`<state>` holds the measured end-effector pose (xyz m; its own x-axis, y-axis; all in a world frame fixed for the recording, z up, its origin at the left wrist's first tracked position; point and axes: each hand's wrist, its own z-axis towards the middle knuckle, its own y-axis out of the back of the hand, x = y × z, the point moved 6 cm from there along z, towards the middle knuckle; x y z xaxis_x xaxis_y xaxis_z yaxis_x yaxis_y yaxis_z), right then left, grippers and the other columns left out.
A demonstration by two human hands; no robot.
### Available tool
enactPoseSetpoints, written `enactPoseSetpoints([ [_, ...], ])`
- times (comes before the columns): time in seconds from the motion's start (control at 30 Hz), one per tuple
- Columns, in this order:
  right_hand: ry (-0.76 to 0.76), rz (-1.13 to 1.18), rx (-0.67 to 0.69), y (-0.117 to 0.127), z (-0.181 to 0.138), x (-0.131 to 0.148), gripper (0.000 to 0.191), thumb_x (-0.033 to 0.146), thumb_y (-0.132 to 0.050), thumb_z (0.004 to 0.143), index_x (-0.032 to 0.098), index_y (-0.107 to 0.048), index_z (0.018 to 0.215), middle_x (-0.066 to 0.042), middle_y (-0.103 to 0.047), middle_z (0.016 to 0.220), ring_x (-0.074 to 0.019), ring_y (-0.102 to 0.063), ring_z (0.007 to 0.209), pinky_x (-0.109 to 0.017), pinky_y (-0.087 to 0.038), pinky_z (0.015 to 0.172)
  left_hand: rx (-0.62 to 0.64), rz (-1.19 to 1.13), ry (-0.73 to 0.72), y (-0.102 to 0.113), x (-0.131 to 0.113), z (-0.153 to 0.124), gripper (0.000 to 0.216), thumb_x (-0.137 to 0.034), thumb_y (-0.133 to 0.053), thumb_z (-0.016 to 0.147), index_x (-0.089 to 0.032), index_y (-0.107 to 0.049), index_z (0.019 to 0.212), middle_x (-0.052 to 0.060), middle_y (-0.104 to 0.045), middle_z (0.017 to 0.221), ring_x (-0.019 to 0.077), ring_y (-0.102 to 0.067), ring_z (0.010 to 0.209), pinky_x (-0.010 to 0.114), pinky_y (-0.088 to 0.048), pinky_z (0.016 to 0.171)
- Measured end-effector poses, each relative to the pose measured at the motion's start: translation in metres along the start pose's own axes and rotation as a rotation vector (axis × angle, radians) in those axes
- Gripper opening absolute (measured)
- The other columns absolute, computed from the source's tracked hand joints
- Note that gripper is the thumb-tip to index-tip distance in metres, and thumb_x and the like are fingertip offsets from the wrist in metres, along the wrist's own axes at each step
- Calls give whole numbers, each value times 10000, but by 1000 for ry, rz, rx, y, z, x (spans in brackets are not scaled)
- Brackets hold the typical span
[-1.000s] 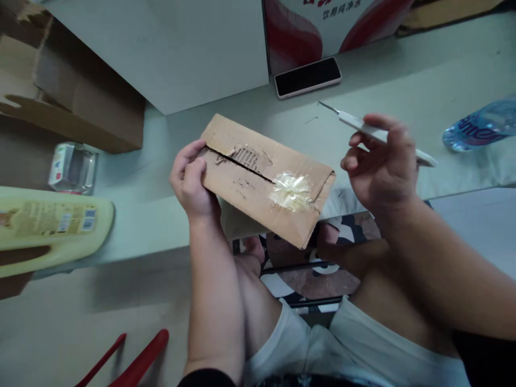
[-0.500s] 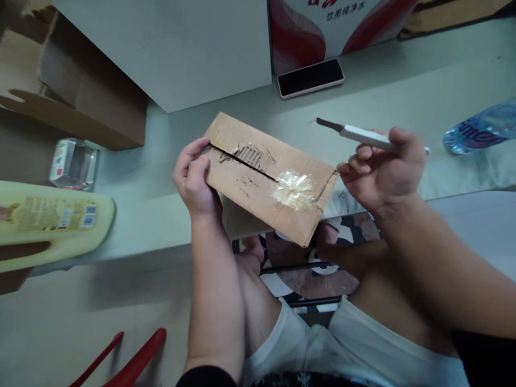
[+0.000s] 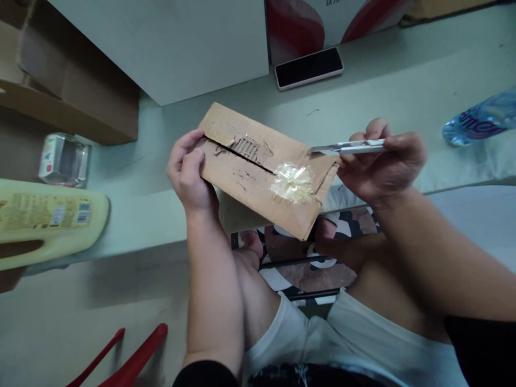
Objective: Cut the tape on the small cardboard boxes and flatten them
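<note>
My left hand (image 3: pixel 188 173) grips the left end of a flat brown cardboard box (image 3: pixel 264 166), fingers curled over its edge. The box has a slit along its top seam, torn paper and a crumpled patch of clear tape (image 3: pixel 293 183) near its right end. My right hand (image 3: pixel 382 164) is closed on a white utility knife (image 3: pixel 350 147), held level. The knife's blade tip lies at the box's upper right edge, just above the tape patch.
A black phone (image 3: pixel 308 67) lies on the pale bench (image 3: pixel 403 86) behind the box. A water bottle (image 3: pixel 479 119) lies at the right. A yellow jug (image 3: pixel 48 220) and a small clear box (image 3: pixel 63 160) sit at the left, beside an open carton (image 3: pixel 72 91). Red handles (image 3: pixel 137 357) show below.
My right hand has lowered and swung the knife from pointing up-left in the air to lying level with its blade at the box's right edge. The left hand keeps its grip.
</note>
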<state>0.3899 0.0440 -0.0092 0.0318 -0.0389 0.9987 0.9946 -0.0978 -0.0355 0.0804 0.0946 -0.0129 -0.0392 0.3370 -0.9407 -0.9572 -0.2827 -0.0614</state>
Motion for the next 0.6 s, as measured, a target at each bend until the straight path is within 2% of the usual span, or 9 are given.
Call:
enactPoseSetpoints([
  [0.13, -46, -6, -38, 4, 2, -2, 220, 419, -373, 807, 304, -560, 817, -3, -268, 553, -204, -288, 520, -434, -420, 626, 12, 4, 15, 2, 3, 0, 284, -459, -665, 824, -230, -719, 984, 57, -712, 1018, 262, -685, 1041, 424, -542, 942],
  [0.27, -48, -106, -94, 14, 6, -6, 292, 517, -376, 802, 320, -588, 840, -20, -278, 573, -220, -327, 552, -456, -431, 649, 19, 49, 30, 1, 3, -1, 287, -481, -656, 838, -244, -719, 986, 65, -704, 1044, 281, -678, 1082, 437, -546, 969],
  [0.43, -54, -136, -237, 31, 12, -18, 391, 601, -385, 767, 314, -596, 929, -37, -325, 626, -218, -317, 568, -421, -346, 615, -2, 8, 12, -1, -3, -2, 239, -369, -645, 784, -226, -737, 951, 54, -723, 993, 248, -689, 992, 424, -557, 949],
  [0.6, -121, -68, -198, 24, 6, -6, 314, 593, -439, 734, 326, -545, 860, -19, -285, 594, -198, -250, 558, -414, -329, 610, 6, 22, 18, -3, -4, -3, 246, -431, -655, 822, -238, -720, 960, 62, -706, 1016, 269, -679, 1047, 429, -548, 957],
])
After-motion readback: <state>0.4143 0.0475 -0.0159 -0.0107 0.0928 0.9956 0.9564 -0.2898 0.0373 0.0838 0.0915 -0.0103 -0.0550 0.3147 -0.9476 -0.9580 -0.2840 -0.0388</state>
